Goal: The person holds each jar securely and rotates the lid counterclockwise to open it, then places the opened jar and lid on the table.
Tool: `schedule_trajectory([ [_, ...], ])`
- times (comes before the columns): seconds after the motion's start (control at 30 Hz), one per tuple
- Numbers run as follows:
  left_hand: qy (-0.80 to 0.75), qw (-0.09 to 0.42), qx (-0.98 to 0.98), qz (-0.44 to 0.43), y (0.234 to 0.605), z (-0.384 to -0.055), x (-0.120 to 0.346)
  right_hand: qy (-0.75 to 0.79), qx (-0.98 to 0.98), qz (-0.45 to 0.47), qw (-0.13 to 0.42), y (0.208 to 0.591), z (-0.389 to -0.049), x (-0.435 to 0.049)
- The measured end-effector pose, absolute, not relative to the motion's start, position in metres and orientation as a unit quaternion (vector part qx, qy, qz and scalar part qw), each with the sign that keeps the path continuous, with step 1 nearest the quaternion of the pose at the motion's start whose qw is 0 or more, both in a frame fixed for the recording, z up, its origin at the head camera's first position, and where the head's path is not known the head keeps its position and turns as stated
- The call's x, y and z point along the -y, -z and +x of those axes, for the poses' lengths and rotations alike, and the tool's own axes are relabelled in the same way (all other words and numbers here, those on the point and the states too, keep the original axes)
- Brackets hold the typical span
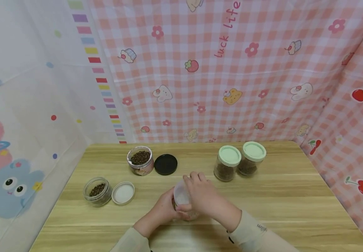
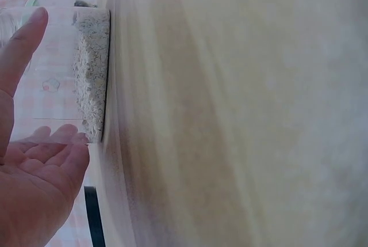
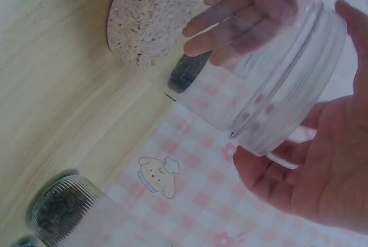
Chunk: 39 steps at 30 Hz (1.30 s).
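A clear jar [image 3: 215, 106] with pale, speckled flaky bits [image 2: 92, 77] at its bottom stands on the table near the front middle. My left hand [image 1: 163, 209] holds its side, thumb on one side and fingers round the other. Over the top, my right hand [image 1: 203, 194] grips the translucent lid [image 1: 180, 194] by its rim, fingers on the far edge and thumb on the near one. The right hand hides part of the lid in the head view. Whether the lid turns cannot be told.
Left of the hands are two uncovered jars of brown pellets, one at the back [image 1: 140, 161] and one nearer [image 1: 97, 191]. A black lid [image 1: 166, 164] and a white lid [image 1: 123, 193] lie beside them. Two green-lidded jars [image 1: 228, 162] stand at the back right, before a checked cloth [image 1: 175, 115].
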State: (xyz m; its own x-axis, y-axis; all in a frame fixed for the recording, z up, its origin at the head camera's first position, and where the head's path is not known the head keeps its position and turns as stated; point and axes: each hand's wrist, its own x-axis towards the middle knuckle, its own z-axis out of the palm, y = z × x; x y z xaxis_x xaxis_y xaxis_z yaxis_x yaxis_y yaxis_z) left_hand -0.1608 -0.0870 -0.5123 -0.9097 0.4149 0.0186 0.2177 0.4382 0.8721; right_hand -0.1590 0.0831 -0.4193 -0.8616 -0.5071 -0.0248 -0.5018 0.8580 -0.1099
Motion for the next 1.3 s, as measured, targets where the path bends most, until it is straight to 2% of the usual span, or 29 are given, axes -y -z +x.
schedule_trajectory([
  [0.27, -0.475, 0.083, -0.85, 0.211, 0.515, -0.16, 0.089, 0.101, -0.925, -0.363, 0.046, 0.411, -0.16, -0.089],
  [0.4, -0.471, 0.085, -0.852, 0.211, 0.515, -0.16, 0.089, 0.106, -0.918, -0.378, 0.056, 0.407, -0.159, -0.09],
  [0.6, -0.469, 0.079, -0.854, 0.209, 0.513, -0.16, 0.088, 0.095, -0.933, -0.339, 0.074, 0.405, -0.159, -0.087],
  [0.9, -0.49, 0.093, -0.846, 0.189, 0.511, -0.159, 0.087, 0.025, -0.974, -0.227, 0.015, 0.417, -0.155, -0.073],
  [1.3, -0.478, 0.104, -0.853, 0.183, 0.512, -0.16, 0.088, 0.1, -0.954, -0.281, 0.039, 0.409, -0.166, -0.077],
])
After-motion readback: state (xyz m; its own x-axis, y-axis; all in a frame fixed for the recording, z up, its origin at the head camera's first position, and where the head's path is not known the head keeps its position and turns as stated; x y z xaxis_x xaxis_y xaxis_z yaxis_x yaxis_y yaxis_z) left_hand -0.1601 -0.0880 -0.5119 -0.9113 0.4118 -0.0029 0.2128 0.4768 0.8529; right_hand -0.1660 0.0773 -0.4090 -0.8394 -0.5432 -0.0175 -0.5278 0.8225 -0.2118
